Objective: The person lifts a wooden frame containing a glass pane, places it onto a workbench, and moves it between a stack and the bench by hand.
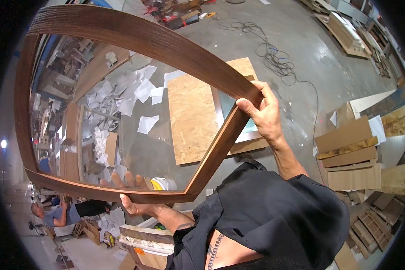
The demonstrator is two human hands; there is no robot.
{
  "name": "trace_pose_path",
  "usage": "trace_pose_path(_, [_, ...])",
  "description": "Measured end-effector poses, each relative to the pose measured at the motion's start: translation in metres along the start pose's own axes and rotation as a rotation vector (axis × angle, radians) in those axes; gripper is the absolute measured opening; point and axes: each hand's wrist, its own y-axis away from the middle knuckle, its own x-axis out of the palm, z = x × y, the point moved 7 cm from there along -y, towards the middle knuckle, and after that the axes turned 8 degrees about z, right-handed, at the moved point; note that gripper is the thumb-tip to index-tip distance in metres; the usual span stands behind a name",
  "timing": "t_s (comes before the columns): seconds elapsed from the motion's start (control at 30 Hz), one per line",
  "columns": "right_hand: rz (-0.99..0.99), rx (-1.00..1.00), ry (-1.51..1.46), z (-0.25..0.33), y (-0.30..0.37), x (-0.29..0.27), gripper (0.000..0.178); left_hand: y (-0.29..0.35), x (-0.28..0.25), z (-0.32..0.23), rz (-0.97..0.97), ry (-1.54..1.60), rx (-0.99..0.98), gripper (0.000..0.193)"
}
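A dark brown wood-framed glass door panel [153,38] is held up tilted before me, filling the upper left of the view. My right hand [266,116] grips its right corner, the thumb on the front face and the fingers round the outer edge. Under the lower rail is my left hand [137,204], its thumb outside the frame and its fingers showing through the glass behind. Beyond the panel lies a chipboard sheet [191,119], carrying a pale-edged piece with a bluish surface [252,135], partly hidden by the frame.
White paper sheets [144,90] litter the floor at left. A tangled black cable [274,60] runs across the concrete floor. Cardboard and wood offcuts [346,144] stand at right. A white bucket [164,183] shows through the glass; another person [65,216] is at lower left.
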Motion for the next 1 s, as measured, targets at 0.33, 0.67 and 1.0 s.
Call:
trace_pose_path(0.33, [0.274,0.069,-0.112,0.046,0.016,0.017,0.055,0.025,-0.046,-0.058,-0.189,-0.18,-0.012,0.068])
trace_pose_path(0.67, [0.198,0.031,-0.076,0.064,0.027,0.04,0.05,0.003,0.022,-0.071,0.207,0.31,0.028,0.062])
trace_pose_path(1.0, [0.154,0.023,-0.039,0.072,0.039,0.053,0.048,0.004,0.035,-0.087,0.318,0.346,0.039,0.062])
